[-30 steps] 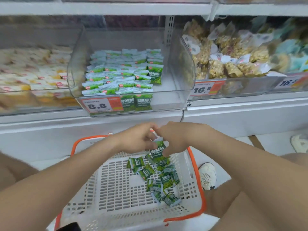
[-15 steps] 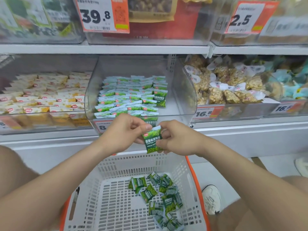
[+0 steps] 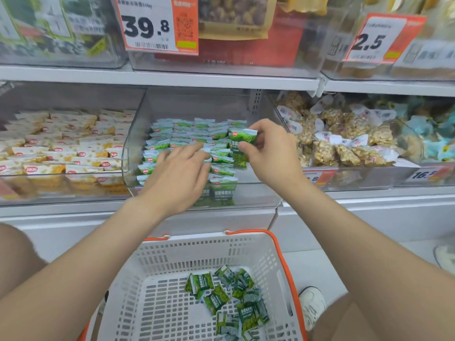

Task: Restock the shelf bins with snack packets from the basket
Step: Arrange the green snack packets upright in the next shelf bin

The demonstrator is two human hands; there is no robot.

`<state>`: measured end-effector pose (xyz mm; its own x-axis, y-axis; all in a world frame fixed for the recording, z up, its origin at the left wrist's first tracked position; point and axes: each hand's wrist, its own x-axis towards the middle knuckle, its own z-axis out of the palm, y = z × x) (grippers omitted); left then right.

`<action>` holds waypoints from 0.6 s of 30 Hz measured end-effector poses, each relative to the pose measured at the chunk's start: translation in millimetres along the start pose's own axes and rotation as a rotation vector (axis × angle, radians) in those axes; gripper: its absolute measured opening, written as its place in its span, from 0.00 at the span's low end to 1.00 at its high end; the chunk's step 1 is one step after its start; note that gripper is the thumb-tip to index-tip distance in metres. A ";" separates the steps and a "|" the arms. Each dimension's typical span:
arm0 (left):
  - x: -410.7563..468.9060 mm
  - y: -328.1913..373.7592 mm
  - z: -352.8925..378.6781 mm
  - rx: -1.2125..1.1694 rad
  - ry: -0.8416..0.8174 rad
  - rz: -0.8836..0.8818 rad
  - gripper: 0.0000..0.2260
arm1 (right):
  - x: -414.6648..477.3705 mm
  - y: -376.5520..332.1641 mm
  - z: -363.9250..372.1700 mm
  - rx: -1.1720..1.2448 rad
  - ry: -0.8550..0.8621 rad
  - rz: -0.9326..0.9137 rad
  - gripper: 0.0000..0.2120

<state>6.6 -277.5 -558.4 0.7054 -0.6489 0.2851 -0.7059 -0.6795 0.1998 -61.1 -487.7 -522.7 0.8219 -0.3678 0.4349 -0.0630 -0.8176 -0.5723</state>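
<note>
Step in hand — placing. The right hand (image 3: pixel 268 153) pinches a green snack packet (image 3: pixel 245 137) between thumb and curled fingers, over the right-hand column of the clear shelf bin (image 3: pixel 134 153). I cannot tell whether more packets sit behind it. The left hand (image 3: pixel 177 175) lies flat on the stacked rows (image 3: pixel 187 130) in the bin, fingers straight, gripping nothing. The basket (image 3: pixel 283 254) sits below the shelf, well apart from the bin. A loose pile of green packets (image 3: pixel 229 296) lies in its right half, so I judge the restocking only partly done.

To do it well, the left hand should hold the rows down so they do not slide. The right hand should set its packet label-forward, flush with the right column, and let go only once it rests on the one beneath. The wrappers look slick — a packet dropped from a height would likely skid toward the front wall.

Writing:
- Upper shelf: 39.8 tag (image 3: pixel 147 25) and 2.5 tag (image 3: pixel 369 43).
- Neighbour bin on the right: cut-off tag (image 3: pixel 422 174) starting 16.
- Centre bin: its own tag is mostly hidden by the hands.
- Packets: a red oval logo and Chinese characters, too small to read with confidence.
</note>
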 end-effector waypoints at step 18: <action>1.0 2.3 1.1 0.073 -0.101 -0.011 0.23 | 47.6 17.6 47.5 -0.446 -0.325 0.273 0.29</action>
<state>5.8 -280.1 -558.6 0.7183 -0.6702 0.1868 -0.6944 -0.7072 0.1328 3.8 -498.5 -545.0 0.8688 -0.4935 0.0398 -0.4685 -0.8454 -0.2564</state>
